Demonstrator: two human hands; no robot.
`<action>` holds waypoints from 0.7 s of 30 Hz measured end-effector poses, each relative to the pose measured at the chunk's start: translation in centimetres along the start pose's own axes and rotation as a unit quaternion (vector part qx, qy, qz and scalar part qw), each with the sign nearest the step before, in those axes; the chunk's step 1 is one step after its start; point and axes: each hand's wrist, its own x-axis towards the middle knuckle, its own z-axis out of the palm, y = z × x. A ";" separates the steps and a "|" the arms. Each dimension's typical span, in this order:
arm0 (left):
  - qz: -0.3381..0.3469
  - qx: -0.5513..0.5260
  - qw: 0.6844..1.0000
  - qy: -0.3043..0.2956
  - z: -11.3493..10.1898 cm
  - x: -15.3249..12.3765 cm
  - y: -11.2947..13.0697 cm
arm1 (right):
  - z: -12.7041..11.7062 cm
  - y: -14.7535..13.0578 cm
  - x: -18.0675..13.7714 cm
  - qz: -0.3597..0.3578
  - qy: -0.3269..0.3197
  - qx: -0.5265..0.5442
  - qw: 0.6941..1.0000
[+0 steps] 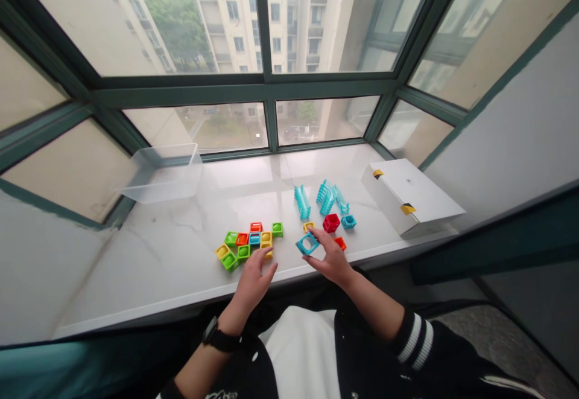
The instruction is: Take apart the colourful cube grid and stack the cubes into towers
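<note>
right grip (332,258): narrowly pinching teal hollow square block (307,244), lying to its left | left grip (256,281): hovering half-open, empty, just beside multicoloured block cluster (246,243)

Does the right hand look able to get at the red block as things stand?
Probably yes. The right hand sits just in front of the red block, with only a small orange piece beside the way. Its fingers are on the teal square frame, so they may need to let go first.
</note>
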 end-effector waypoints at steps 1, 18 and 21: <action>0.015 0.054 0.998 0.007 -0.3 0.1 -0.6 | -0.9 0.5 -0.1 0.006 0.014 -0.008 1.000; 0.067 0.217 0.973 -0.044 1.3 0.6 -4.1 | -11.7 12.1 -1.5 0.201 0.167 -0.145 0.954; 0.077 0.200 0.975 -0.060 1.6 0.8 -4.1 | -11.4 14.4 -1.2 0.211 0.154 -0.148 0.954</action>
